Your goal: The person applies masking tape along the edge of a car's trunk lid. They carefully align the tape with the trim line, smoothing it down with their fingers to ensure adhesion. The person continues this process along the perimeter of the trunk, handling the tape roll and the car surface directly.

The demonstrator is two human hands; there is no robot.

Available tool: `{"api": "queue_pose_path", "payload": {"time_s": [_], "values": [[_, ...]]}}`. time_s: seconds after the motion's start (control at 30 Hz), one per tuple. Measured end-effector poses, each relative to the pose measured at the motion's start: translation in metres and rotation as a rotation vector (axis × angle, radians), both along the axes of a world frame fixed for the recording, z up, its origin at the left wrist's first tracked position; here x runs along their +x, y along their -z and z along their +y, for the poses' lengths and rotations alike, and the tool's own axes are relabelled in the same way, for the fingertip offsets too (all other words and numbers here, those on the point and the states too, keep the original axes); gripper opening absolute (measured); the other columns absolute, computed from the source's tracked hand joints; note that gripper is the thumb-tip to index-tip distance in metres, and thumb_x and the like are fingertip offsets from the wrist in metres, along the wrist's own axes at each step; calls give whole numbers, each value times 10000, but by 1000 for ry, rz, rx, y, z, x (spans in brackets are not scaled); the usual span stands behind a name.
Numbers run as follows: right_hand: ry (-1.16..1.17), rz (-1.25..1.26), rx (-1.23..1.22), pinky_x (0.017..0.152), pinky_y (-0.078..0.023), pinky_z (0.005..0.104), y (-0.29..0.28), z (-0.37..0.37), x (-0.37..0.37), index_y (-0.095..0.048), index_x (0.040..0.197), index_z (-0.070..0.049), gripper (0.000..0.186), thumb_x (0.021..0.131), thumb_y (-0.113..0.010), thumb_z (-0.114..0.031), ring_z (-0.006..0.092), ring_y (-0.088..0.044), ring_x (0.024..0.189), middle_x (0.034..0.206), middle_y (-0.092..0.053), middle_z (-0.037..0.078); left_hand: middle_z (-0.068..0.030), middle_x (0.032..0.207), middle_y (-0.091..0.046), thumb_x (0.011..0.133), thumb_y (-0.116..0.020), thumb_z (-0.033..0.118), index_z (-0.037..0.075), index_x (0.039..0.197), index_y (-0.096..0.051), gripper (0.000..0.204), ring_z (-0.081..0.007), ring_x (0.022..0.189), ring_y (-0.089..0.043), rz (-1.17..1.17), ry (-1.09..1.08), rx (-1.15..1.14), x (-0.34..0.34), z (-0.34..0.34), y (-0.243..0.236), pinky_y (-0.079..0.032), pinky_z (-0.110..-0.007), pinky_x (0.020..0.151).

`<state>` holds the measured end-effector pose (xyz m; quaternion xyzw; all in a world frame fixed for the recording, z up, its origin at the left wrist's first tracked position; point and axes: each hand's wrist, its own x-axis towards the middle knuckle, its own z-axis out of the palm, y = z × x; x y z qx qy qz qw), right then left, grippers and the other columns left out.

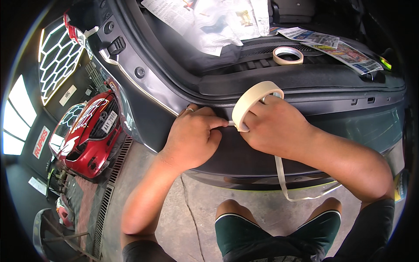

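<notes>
My right hand (273, 126) grips a cream masking tape roll (247, 96), fingers inside its ring, against the bumper's upper edge. My left hand (192, 139) rests just left of it on the dark grey bumper (174, 170), index fingertip touching a narrow tape strip (231, 123) beside the roll, thumb bent and other fingers partly hidden. A long tape tail (281, 177) hangs from under my right hand down past the bumper.
The open boot (222, 85) holds crumpled paper (205, 24), flat newspapers (340, 56) and another tape roll (288, 50). At left, a red car (80, 148) stands beyond a floor grate (112, 179); honeycomb lights (61, 56) shine above it. My knees are below the bumper.
</notes>
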<state>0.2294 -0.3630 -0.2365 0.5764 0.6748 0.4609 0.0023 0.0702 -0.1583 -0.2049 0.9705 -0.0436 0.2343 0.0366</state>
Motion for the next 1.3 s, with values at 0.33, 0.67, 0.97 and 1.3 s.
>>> {"api": "queue_pose_path", "payload": {"time_s": [0.33,0.67,0.97,1.3], "values": [[19,48,5,749,-571,351,-8,-7,2,-865,801,-124,95,787,-822,-207,218,-694,1093,967,-774,4,-123,987,-783,848,-691,14,74,1026,-883,269,-377,1021,-709,-74,-113,149,-2,-4,4,-545,-492,992],[-49,700,11,793,-575,516,-45,-50,16,-817,906,-104,300,1060,-767,-356,353,-745,910,845,-753,118,-111,1003,-804,851,-740,9,49,1047,-863,235,-356,1019,-716,-113,-80,28,-1,-10,9,-545,-478,987],[270,730,-144,832,-637,483,-7,-85,-40,-820,953,-39,710,987,-745,-745,374,-786,1025,958,-793,200,-126,1005,-797,884,-830,56,29,1026,-858,147,-371,987,-713,-244,-141,-90,0,-15,31,-540,-464,978],[180,1130,-200,803,-627,458,-22,-77,-54,-776,1067,-38,251,983,-803,-273,308,-798,929,927,-798,122,-123,1031,-804,924,-822,63,41,1056,-874,144,-362,1052,-719,-249,-110,-191,-6,-12,33,-533,-468,1008]]}}
